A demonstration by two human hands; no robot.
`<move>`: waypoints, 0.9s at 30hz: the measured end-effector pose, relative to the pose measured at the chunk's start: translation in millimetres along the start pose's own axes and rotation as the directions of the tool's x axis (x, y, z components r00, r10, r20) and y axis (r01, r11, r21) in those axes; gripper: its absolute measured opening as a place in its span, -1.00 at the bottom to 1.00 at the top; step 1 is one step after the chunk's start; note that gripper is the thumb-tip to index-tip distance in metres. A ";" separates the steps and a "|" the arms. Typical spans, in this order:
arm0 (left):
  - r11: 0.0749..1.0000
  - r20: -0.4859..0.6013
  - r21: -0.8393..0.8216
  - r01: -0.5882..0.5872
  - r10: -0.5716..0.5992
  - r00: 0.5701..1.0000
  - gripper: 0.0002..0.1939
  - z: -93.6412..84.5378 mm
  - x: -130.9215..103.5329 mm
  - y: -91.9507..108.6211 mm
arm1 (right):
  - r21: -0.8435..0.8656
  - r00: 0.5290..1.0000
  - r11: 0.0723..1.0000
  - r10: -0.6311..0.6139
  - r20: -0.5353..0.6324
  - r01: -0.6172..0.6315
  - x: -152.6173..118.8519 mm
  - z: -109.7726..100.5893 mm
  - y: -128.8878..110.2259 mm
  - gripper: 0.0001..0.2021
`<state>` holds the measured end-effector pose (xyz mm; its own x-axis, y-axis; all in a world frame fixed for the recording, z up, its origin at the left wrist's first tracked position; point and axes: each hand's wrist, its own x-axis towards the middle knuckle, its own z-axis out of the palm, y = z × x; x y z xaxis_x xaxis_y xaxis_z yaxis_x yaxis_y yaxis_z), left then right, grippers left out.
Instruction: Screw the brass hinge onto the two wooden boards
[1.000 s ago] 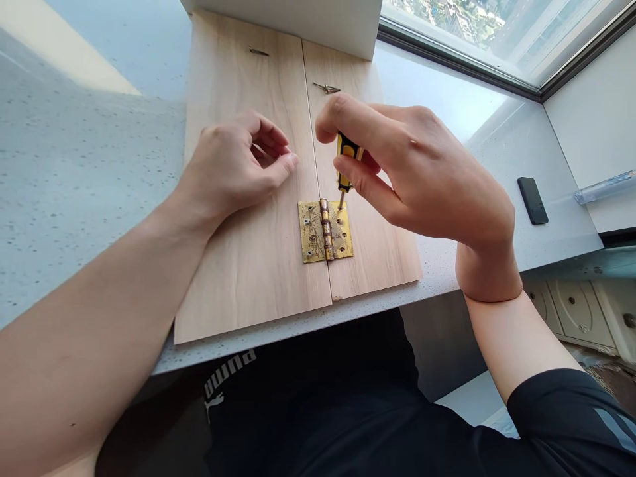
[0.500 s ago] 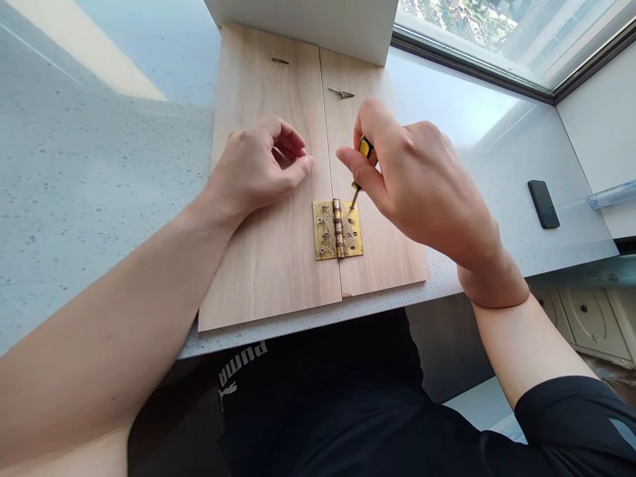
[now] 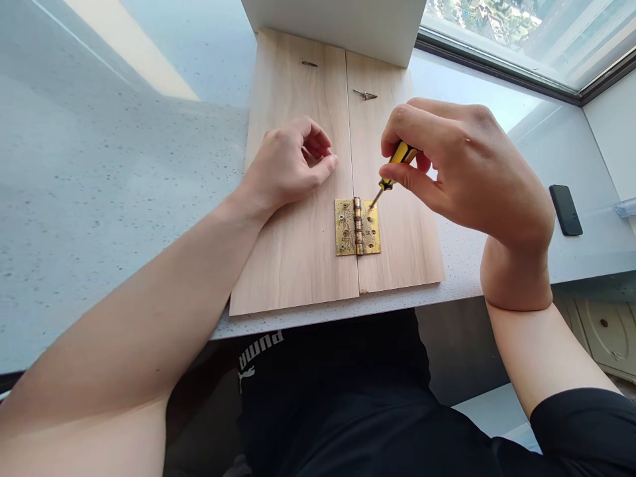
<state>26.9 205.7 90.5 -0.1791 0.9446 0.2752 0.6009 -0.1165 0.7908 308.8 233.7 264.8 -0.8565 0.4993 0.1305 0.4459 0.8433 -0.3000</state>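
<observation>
My right hand (image 3: pixel 462 165) is closed around the yellow-and-black handle of a screwdriver (image 3: pixel 402 155). The screwdriver is tilted, its tip down at the upper part of the right leaf of a worn brass hinge (image 3: pixel 346 228). That hinge spans the seam between a left wooden board (image 3: pixel 293 265) and a right wooden board (image 3: pixel 407 255). Screw heads show in the left leaf, and several holes in the right one. On the left board rests my left hand (image 3: pixel 293 159), fingers curled in toward the thumb; whether anything is between them is hidden.
A loose screw (image 3: pixel 309 63) lies at the left board's far end, and a small group of screws (image 3: pixel 365 95) on the right board. Behind the boards stands a white panel (image 3: pixel 332 26). A black phone (image 3: pixel 565 210) lies on the speckled countertop (image 3: pixel 163 165), near the window (image 3: pixel 517 40).
My right hand has drawn back to the right and turned, leaving the screwdriver more slanted and its handle more exposed. The view has shifted a little left. My left hand keeps its place.
</observation>
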 end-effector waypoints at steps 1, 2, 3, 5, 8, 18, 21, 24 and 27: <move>1.000 0.000 0.004 0.004 -0.004 1.000 -0.73 -0.1 -0.1 1.2 | 0.003 1.000 1.000 -0.001 -0.004 0.001 1.2 0.7 0.5 -0.80; 1.000 -0.002 0.006 0.008 -0.008 1.000 -0.74 -0.3 -0.3 2.7 | 0.005 1.000 1.000 0.000 -0.005 0.000 2.0 1.6 0.9 -0.77; 1.000 -0.006 0.008 0.014 -0.014 1.000 -0.74 -0.4 -0.6 4.3 | 0.005 1.000 1.000 0.003 -0.005 -0.003 2.4 2.6 1.1 -0.74; 1.000 -0.012 0.010 0.023 -0.022 1.000 -0.75 -0.4 -1.5 7.6 | -0.004 1.000 1.000 0.015 -0.004 -0.015 2.4 5.2 0.9 -0.71; 0.999 -0.023 0.015 0.034 -0.034 0.999 -0.75 -0.2 -2.6 11.0 | -0.057 0.998 0.997 0.054 -0.012 -0.055 2.7 11.3 -0.9 -0.70; 0.998 -0.017 0.056 0.033 -0.032 0.999 -0.82 -1.7 -2.7 7.9 | -0.177 0.990 0.976 0.119 -0.069 -0.130 -2.4 17.3 -10.6 -0.76; 0.998 -0.013 0.042 0.036 -0.036 0.999 -0.79 -1.9 -3.5 9.0 | -0.143 0.997 0.988 0.050 -0.052 -0.057 -7.7 9.9 -13.8 -0.74; 0.999 -0.014 -0.009 0.038 -0.038 0.999 -0.71 -1.8 -3.8 10.6 | -0.051 1.000 0.999 0.016 0.014 -0.015 -7.8 4.3 -15.5 -0.78; 0.998 -0.008 -0.042 0.039 -0.039 0.999 -0.66 -1.8 -3.4 11.3 | -0.063 1.000 0.998 0.021 0.012 -0.020 -4.8 3.3 -15.3 -0.78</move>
<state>32.9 200.6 99.5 -0.2083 0.9460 0.2483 0.5599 -0.0928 0.8233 305.2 217.7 265.6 -0.8499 0.5146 0.1131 0.4787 0.8439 -0.2422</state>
